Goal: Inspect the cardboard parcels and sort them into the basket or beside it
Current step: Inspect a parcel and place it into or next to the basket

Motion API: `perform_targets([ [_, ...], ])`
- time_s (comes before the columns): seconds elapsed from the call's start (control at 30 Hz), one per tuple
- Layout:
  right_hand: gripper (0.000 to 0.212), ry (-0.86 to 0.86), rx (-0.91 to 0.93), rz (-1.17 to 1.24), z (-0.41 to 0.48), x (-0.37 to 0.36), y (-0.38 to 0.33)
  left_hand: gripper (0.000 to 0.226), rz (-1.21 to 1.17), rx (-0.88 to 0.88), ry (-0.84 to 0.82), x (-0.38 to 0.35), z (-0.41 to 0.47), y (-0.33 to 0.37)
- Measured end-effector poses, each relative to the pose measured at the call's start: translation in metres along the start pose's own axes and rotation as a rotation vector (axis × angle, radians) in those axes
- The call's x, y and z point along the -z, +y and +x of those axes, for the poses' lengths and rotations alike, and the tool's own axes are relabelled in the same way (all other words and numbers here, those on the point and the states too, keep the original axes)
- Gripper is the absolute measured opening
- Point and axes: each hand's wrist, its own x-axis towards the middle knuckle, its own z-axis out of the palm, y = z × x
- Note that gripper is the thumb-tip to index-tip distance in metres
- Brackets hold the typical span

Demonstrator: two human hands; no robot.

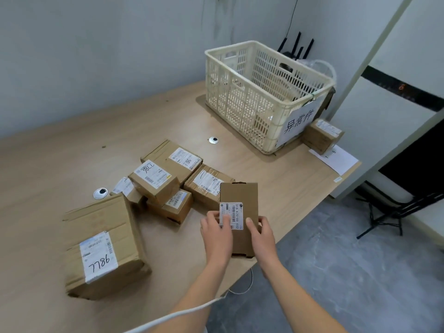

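Bare forearms, bare left hand (216,234) and right hand (260,236); a thin white cord (156,320) trails beside the left forearm.

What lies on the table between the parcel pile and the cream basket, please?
The head view shows bare tabletop there, apart from one round metal cable grommet.

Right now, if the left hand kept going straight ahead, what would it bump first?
The left hand grips the flat parcel. Pushed on, both would probably meet the taped parcel just behind it, though depth is hard to judge.
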Motion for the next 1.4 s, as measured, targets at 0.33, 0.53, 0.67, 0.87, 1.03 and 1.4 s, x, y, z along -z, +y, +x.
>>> perform_targets([
  [0.33,0.039,-0.072,0.092,0.211,-0.003,0.079,-0.082,0.028,-0.344,-0.023,-0.173,-0.013,-0.008,0.088],
  [0.53,0.040,-0.057,0.048,0.330,0.002,0.092,-0.089,0.035,-0.398,0.092,-0.214,-0.022,-0.020,0.094],
  [0.67,0.046,-0.043,0.004,0.308,0.002,0.099,-0.087,0.037,-0.494,0.170,-0.309,-0.019,-0.018,0.095],
  [0.87,0.026,-0.126,-0.076,0.316,-0.004,0.100,-0.081,0.021,-0.580,0.252,-0.374,-0.013,-0.014,0.093],
  [1.03,0.029,-0.080,-0.085,0.346,-0.003,0.095,-0.074,0.025,-0.598,0.295,-0.410,-0.011,-0.010,0.089],
  [1.4,0.041,0.050,0.102,0.272,-0.003,0.091,-0.067,0.051,-0.492,0.053,-0.483,-0.014,-0.002,0.083],
])
